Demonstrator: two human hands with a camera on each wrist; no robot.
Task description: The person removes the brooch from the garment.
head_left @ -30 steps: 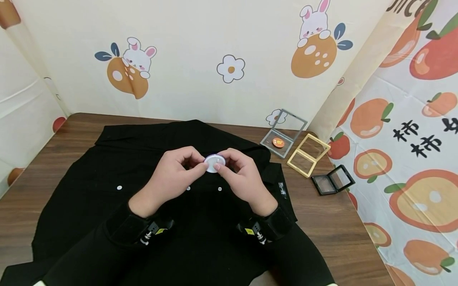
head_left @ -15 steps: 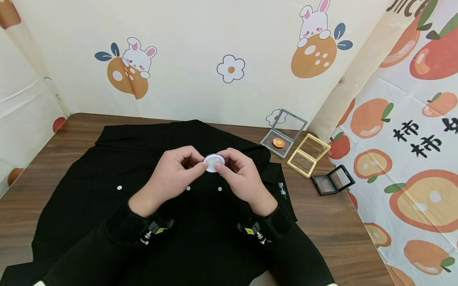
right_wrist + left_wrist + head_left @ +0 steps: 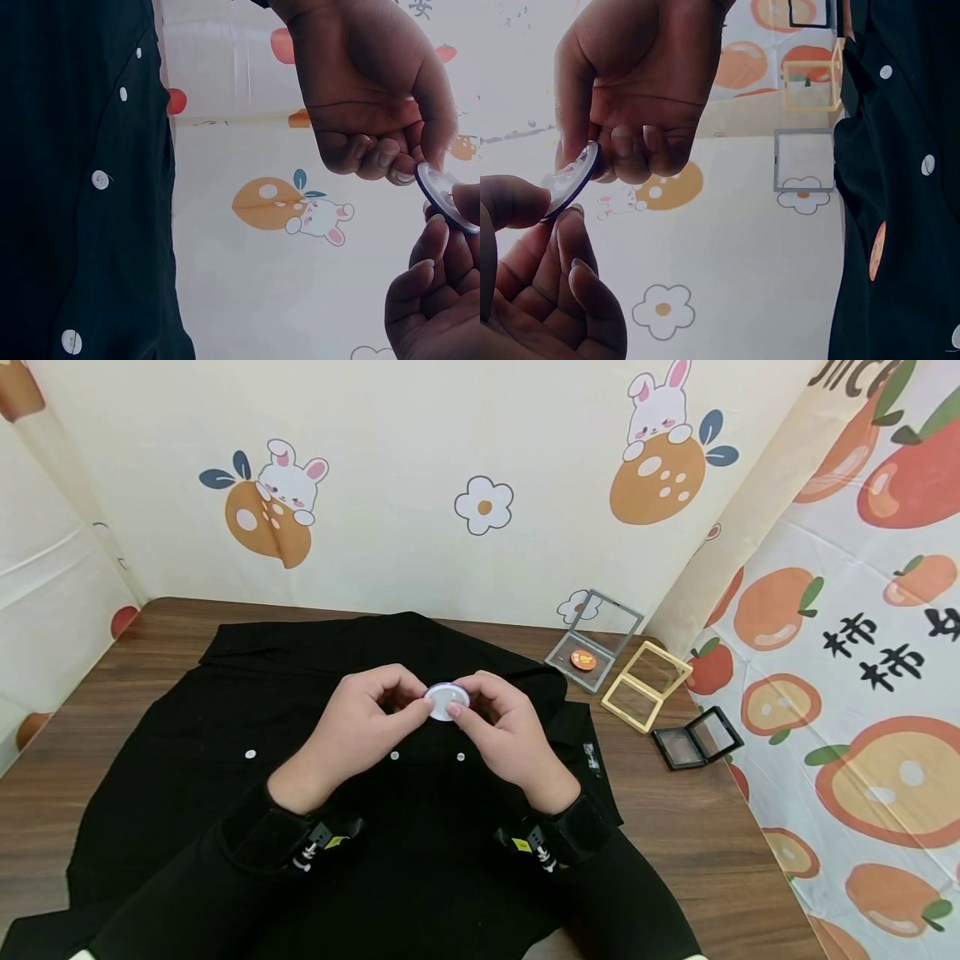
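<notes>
My left fingers [image 3: 411, 718] pinch the left edge of the white-backed badge [image 3: 444, 699], my right fingers [image 3: 472, 723] its right edge, black shirt [image 3: 187, 727] underneath; only a rim grip, so if either side slackens it could flip out and drop. Right of my fingers on the surface [image 3: 720, 835]: open grey case [image 3: 568, 677] holding an orange disc [image 3: 583, 660], then open yellow case [image 3: 643, 686] and black case [image 3: 696, 745], no contents I can make out.

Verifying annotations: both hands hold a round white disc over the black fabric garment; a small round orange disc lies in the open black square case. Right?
Wrong case: the small round orange disc lies in the open grey square case, not the black square case, per the head view. The left hand and right hand hold the round white disc over the black fabric garment.
</notes>
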